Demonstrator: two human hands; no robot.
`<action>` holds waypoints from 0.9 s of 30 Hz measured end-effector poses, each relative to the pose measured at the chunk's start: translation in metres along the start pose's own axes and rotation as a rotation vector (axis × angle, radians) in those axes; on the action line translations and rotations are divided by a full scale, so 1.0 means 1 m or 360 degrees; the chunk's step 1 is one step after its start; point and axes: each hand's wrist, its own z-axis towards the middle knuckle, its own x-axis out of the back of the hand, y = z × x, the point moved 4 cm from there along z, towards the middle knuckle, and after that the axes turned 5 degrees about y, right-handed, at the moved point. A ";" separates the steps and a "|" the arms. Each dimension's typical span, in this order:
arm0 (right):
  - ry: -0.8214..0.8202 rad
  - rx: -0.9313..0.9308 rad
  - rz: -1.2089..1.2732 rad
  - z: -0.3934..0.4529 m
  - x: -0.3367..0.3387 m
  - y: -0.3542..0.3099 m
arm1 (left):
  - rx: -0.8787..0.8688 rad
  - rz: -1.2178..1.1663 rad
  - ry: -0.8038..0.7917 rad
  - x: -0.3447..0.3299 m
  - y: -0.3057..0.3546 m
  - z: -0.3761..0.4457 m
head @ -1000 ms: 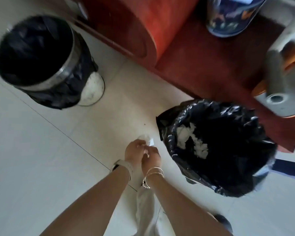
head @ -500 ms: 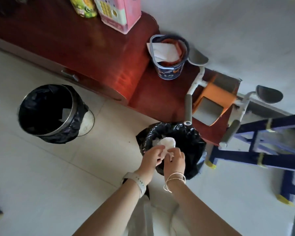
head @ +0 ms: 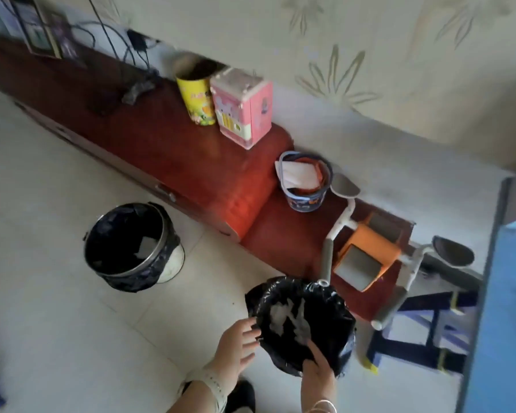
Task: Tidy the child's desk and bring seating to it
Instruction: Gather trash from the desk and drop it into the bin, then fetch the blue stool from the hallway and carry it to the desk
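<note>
A black bin bag (head: 340,311) stands open on the tiled floor, with crumpled white tissue (head: 283,315) lying inside it. My left hand (head: 239,342) hovers at the bag's left rim, fingers spread and empty. My right hand (head: 316,369) reaches over the bag's near edge, fingers stretched toward the tissue and holding nothing. A blue stool (head: 423,332) stands right of the bag. A blue desk edge (head: 507,293) shows at the far right.
A second bin (head: 161,263) with a black liner stands on the floor to the left. Behind runs a low red cabinet (head: 191,162) bearing a yellow can (head: 195,99), a pink box (head: 242,111), a blue bucket (head: 306,198) and an orange and grey device (head: 364,254).
Both hands held a white tissue over the bag; now the hands are apart and empty, and tissue lies in the bag. My view has lifted toward the wall.
</note>
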 end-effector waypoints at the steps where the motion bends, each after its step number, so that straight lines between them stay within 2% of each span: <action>1: -0.0065 -0.0100 0.0130 -0.016 0.006 -0.017 | -0.0041 -0.0071 0.0027 0.000 0.016 -0.029; 4: -0.0428 -0.0161 0.0390 -0.077 0.025 -0.103 | -0.0345 -0.0344 0.0049 -0.005 0.085 -0.133; 8: -0.0866 0.0096 0.0437 -0.190 0.038 -0.258 | -0.0715 -0.0641 0.0030 0.006 0.172 -0.267; 11: -0.1202 0.0397 0.0461 -0.275 0.036 -0.364 | -0.1037 -0.0826 0.0005 0.051 0.241 -0.356; 14: -0.1347 0.0660 0.0372 -0.359 0.018 -0.438 | -0.1266 -0.0992 0.0148 0.125 0.284 -0.445; 17: -0.1509 0.0770 0.0307 -0.449 -0.016 -0.474 | -0.1404 -0.1152 0.0285 0.202 0.297 -0.519; 20: -0.1687 0.0727 0.0205 -0.523 -0.067 -0.478 | -0.1526 -0.1220 0.0474 0.274 0.292 -0.562; 23: -0.1796 0.0654 0.0098 -0.579 -0.127 -0.468 | -0.1575 -0.1273 0.0640 0.347 0.276 -0.573; 27: -0.1902 0.0640 -0.0022 -0.638 -0.223 -0.452 | -0.1495 -0.1415 0.0778 0.458 0.268 -0.557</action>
